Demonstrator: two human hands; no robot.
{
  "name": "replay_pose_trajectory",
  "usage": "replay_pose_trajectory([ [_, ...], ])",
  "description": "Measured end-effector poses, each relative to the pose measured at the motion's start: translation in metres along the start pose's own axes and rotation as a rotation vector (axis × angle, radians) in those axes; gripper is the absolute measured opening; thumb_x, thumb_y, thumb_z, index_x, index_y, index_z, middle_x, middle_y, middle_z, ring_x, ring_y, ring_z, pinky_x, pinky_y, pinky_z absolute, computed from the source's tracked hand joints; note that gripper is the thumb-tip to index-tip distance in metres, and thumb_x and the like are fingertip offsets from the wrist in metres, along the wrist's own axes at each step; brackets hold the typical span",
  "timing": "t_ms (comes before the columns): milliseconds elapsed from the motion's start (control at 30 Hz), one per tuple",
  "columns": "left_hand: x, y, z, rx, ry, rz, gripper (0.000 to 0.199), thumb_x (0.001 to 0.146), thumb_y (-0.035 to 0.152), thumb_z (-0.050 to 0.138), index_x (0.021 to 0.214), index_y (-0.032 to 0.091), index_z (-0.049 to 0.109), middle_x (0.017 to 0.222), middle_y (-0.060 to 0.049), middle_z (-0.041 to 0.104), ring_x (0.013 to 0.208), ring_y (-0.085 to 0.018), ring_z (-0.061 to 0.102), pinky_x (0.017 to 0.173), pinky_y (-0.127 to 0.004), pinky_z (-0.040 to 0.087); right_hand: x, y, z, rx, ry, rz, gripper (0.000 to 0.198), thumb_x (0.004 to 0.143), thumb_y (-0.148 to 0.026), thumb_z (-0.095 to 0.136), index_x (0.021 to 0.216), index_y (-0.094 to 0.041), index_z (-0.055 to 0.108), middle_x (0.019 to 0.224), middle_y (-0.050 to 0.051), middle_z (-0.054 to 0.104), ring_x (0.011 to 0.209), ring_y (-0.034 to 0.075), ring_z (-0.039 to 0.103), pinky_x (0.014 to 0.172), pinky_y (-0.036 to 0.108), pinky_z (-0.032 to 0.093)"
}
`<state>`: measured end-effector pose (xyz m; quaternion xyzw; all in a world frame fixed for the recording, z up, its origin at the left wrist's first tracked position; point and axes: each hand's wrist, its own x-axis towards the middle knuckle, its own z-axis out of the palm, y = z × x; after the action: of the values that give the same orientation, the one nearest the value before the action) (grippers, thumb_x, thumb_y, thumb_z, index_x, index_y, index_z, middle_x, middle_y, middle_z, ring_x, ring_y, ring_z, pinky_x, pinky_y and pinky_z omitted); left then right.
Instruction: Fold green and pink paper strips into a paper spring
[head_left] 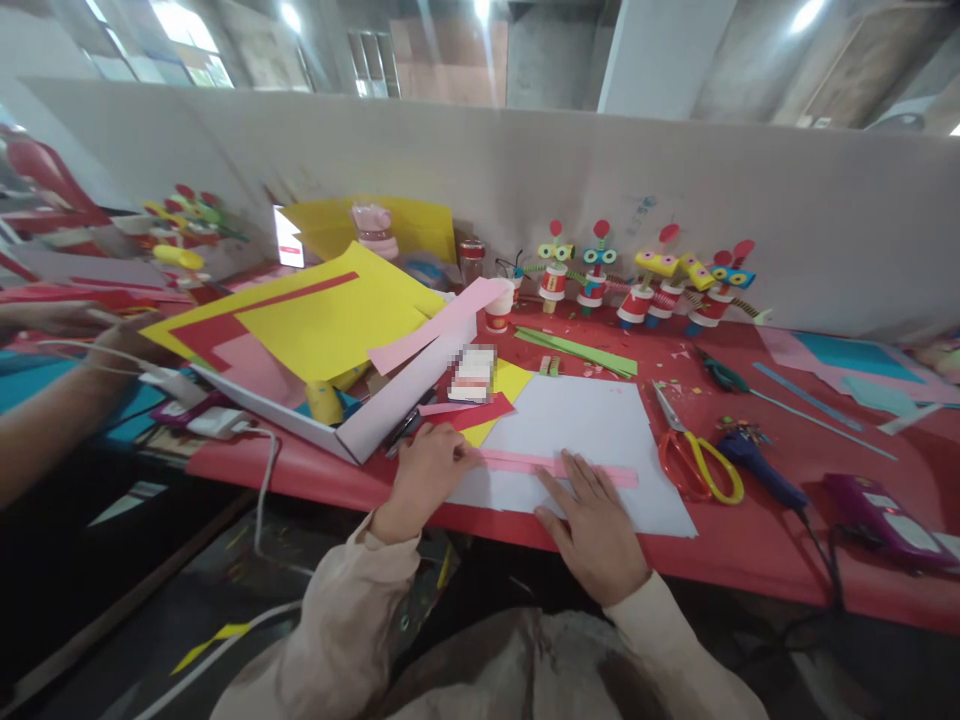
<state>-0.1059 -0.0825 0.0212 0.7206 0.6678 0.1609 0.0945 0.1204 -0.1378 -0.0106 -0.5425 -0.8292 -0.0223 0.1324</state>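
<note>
A pink paper strip point(619, 477) lies across white paper sheets point(585, 405) at the red table's front edge. At the strip's left end is my left hand point(429, 468), its fingers curled and closed on that end. My right hand point(596, 525) rests flat with fingers stretched out, fingertips pressing the strip near its middle. Red and yellow paper pieces point(491, 418) lie just beyond my left hand. To the right of the white sheets are scissors point(694, 455) with red and yellow handles.
A white box point(409, 385) with coloured paper stands at the left. Several paper-cup figures point(553, 282) line the back near green strips point(581, 350). A glue gun point(765, 468) and a purple device point(889, 520) lie right. Another person's arm point(67, 400) reaches in from the left.
</note>
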Motion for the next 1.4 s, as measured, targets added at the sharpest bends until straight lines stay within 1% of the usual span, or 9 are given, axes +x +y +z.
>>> replay_pose_trajectory([
  [400,-0.001,-0.034,-0.005,-0.189,0.057,-0.036,0.022,0.074,0.028,0.057,0.055,0.019,0.050,0.071,-0.003,0.058,0.075,-0.017,0.055,0.076,-0.031,0.043,-0.001,0.001,0.003,-0.029,0.031,-0.010,0.045,0.090,-0.043,0.040,0.133,-0.029,0.043,0.145,0.008,0.034,0.131,0.028,0.034,0.103,0.048,0.031],
  [500,-0.007,-0.034,-0.005,-0.116,0.121,-0.047,0.014,0.076,0.014,0.047,0.064,0.019,0.053,0.076,-0.005,0.059,0.079,-0.019,0.055,0.078,-0.033,0.043,-0.001,0.002,0.005,-0.034,0.033,-0.019,0.046,0.090,-0.044,0.039,0.133,-0.030,0.043,0.144,0.007,0.035,0.130,0.028,0.035,0.102,0.048,0.033],
  [600,-0.020,-0.021,-0.004,0.015,0.289,-0.176,0.029,0.070,0.001,0.041,0.088,0.017,0.057,0.094,-0.010,0.061,0.094,-0.024,0.054,0.084,-0.039,0.042,-0.001,0.002,0.008,-0.035,0.056,-0.014,0.046,0.089,-0.045,0.040,0.132,-0.030,0.044,0.144,0.007,0.035,0.129,0.029,0.036,0.101,0.048,0.033],
  [667,-0.031,-0.003,0.001,0.054,0.367,-0.135,0.036,0.070,0.002,0.044,0.099,0.018,0.057,0.110,-0.011,0.059,0.107,-0.028,0.050,0.095,-0.043,0.036,-0.001,0.002,0.008,-0.034,0.068,-0.016,0.045,0.089,-0.045,0.040,0.131,-0.030,0.045,0.144,0.007,0.036,0.129,0.029,0.037,0.101,0.049,0.033],
  [800,-0.046,0.040,0.028,-0.044,0.214,0.324,0.043,0.084,0.013,0.039,0.125,0.023,0.045,0.132,-0.006,0.051,0.125,-0.020,0.039,0.104,-0.038,0.032,-0.002,0.003,0.010,-0.066,0.078,-0.024,0.045,0.088,-0.040,0.043,0.131,-0.028,0.047,0.143,0.009,0.037,0.129,0.029,0.036,0.102,0.048,0.033],
  [867,-0.048,0.055,0.042,-0.057,0.128,0.435,0.046,0.088,0.028,0.040,0.134,0.022,0.036,0.137,-0.006,0.046,0.129,-0.018,0.036,0.104,-0.037,0.034,-0.002,0.003,0.012,-0.094,0.073,-0.027,0.045,0.087,-0.035,0.044,0.131,-0.025,0.047,0.142,0.010,0.038,0.130,0.028,0.036,0.102,0.047,0.032],
  [1067,-0.047,0.061,0.053,-0.025,0.104,0.413,0.045,0.090,0.039,0.034,0.130,0.020,0.042,0.138,-0.005,0.045,0.129,-0.018,0.037,0.107,-0.038,0.031,-0.003,0.008,0.012,-0.101,0.037,-0.042,0.049,0.087,-0.032,0.043,0.135,-0.025,0.040,0.144,0.008,0.034,0.130,0.027,0.036,0.102,0.045,0.034],
  [1233,-0.046,0.060,0.052,-0.038,0.097,0.418,0.041,0.091,0.032,0.034,0.129,0.020,0.044,0.137,-0.004,0.047,0.128,-0.017,0.039,0.107,-0.038,0.031,-0.013,0.026,0.006,-0.077,0.065,0.005,0.047,0.091,-0.039,0.037,0.132,-0.017,0.045,0.137,0.007,0.045,0.127,0.024,0.041,0.103,0.042,0.037],
  [1400,-0.046,0.060,0.051,-0.080,0.081,0.392,0.039,0.090,0.031,0.039,0.128,0.022,0.046,0.136,-0.003,0.047,0.127,-0.017,0.040,0.107,-0.038,0.030,-0.030,0.060,-0.001,-0.010,0.134,0.084,0.038,0.091,-0.035,0.038,0.120,-0.021,0.058,0.125,0.005,0.058,0.119,0.023,0.051,0.100,0.042,0.041],
])
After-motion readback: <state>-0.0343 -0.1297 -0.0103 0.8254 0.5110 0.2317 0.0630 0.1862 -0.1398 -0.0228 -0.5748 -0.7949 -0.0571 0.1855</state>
